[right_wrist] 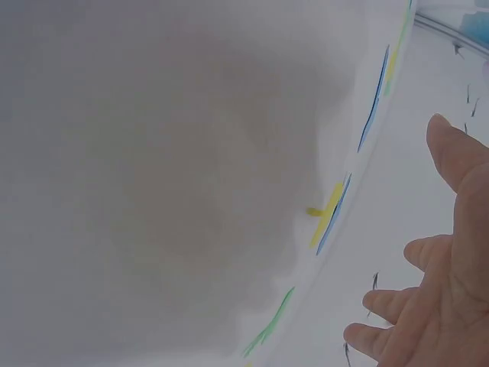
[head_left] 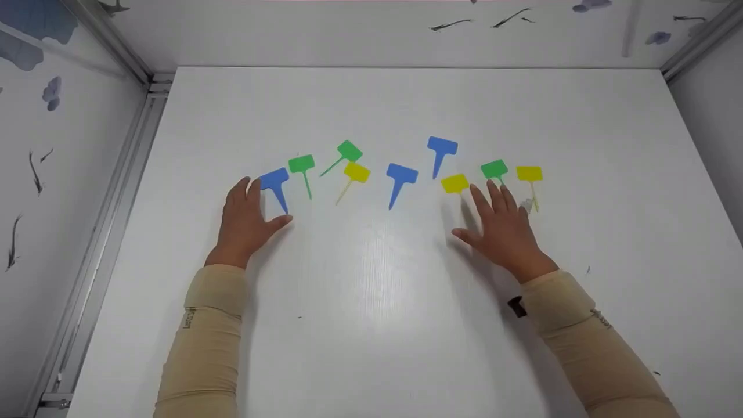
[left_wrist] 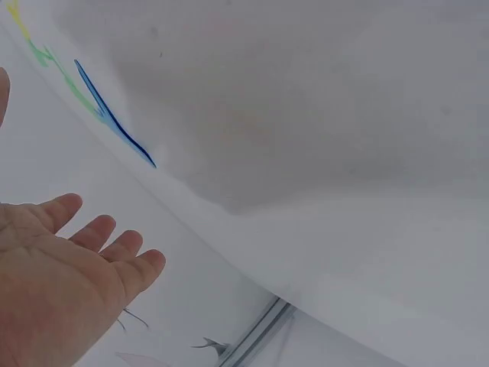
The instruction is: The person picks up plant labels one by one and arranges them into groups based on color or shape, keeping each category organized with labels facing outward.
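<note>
Several T-shaped plastic plant labels lie across the white table. My left hand is held with fingers extended beside the leftmost blue plant label; whether it touches it I cannot tell. To its right are a green label, another green label, a yellow label and a blue label. My right hand, fingers spread, partly covers a yellow label and a green label. Near it lie a blue label and a yellow label. Neither hand holds anything.
The white table meets a white panel at the back. Metal framing runs along the left side, with a patterned panel beyond. A small dark tab shows beside the right sleeve.
</note>
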Demonstrator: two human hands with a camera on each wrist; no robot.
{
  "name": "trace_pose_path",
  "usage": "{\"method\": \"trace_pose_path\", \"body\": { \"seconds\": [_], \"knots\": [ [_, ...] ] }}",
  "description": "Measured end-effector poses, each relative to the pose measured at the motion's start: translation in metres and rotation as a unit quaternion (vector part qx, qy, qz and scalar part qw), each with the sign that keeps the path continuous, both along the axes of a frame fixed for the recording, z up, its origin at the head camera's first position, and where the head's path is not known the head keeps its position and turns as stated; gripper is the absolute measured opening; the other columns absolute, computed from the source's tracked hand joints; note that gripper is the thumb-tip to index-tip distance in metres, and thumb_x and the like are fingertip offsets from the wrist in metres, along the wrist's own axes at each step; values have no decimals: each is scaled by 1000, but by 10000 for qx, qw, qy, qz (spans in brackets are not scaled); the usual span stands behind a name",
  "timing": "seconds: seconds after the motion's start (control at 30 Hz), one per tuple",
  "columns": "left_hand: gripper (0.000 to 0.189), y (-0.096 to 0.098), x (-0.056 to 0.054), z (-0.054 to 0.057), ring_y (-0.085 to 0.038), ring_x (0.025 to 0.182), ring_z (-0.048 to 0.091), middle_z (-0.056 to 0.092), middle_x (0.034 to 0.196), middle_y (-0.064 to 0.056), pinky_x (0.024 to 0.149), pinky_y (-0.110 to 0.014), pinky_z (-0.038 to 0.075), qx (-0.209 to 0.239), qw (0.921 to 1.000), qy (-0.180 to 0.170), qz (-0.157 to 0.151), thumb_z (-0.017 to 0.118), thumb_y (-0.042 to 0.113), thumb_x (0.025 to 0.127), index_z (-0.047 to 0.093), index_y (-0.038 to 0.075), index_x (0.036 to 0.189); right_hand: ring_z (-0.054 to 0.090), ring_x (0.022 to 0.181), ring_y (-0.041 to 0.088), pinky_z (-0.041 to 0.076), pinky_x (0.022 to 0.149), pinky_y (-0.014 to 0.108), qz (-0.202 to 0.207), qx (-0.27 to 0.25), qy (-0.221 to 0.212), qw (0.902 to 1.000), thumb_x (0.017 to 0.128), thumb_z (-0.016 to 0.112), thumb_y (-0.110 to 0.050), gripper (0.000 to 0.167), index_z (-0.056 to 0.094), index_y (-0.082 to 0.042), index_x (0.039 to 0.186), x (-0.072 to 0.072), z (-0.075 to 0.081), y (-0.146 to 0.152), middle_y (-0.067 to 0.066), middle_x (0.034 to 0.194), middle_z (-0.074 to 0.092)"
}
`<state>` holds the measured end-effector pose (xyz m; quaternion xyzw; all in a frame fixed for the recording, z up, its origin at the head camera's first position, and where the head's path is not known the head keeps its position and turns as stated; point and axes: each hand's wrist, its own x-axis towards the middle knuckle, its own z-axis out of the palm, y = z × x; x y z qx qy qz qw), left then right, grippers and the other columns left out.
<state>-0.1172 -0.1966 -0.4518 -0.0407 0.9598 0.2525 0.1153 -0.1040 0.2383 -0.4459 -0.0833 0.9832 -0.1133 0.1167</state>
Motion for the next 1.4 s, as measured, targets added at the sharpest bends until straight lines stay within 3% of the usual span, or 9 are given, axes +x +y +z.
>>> {"method": "trace_pose_path", "body": {
  "seconds": [0.53, 0.77, 1.03, 1.4],
  "knots": [
    [88, -6, -15, -5, -39, 142, 15, 13, 154, -24, 114, -48, 23, 514, 9975, -266, 417, 70, 31, 89, 17, -1, 151, 8, 145, 40, 13, 110, 65, 94, 19, -40, 9999, 88, 63, -51, 91, 15, -13, 155, -3, -1, -20, 18, 160, 9],
    [88, -9, -21, -3, -38, 141, 15, 15, 153, -25, 115, -47, 21, 756, 9940, -438, 660, 70, 27, 89, 15, -3, 151, 9, 145, 40, 13, 110, 66, 252, -82, -35, 9996, 87, 65, -50, 91, 17, -12, 154, -4, 0, -24, 17, 160, 9],
    [91, -7, -32, -8, -38, 142, 15, 14, 153, -26, 116, -45, 19, 892, 9908, -522, 870, 70, 29, 89, 12, -3, 151, 12, 144, 40, 15, 110, 65, 371, -98, -40, 9993, 87, 66, -50, 93, 16, -13, 155, -2, -3, -29, 18, 159, 13],
    [92, -8, -38, -12, -36, 142, 17, 18, 153, -24, 116, -44, 19, 962, 9889, -543, 994, 73, 28, 86, 15, -2, 151, 19, 143, 37, 21, 113, 53, 484, -398, -77, 9980, 81, 76, -42, 96, 21, -12, 154, -1, -3, -42, 16, 157, 19]
  ]
}}
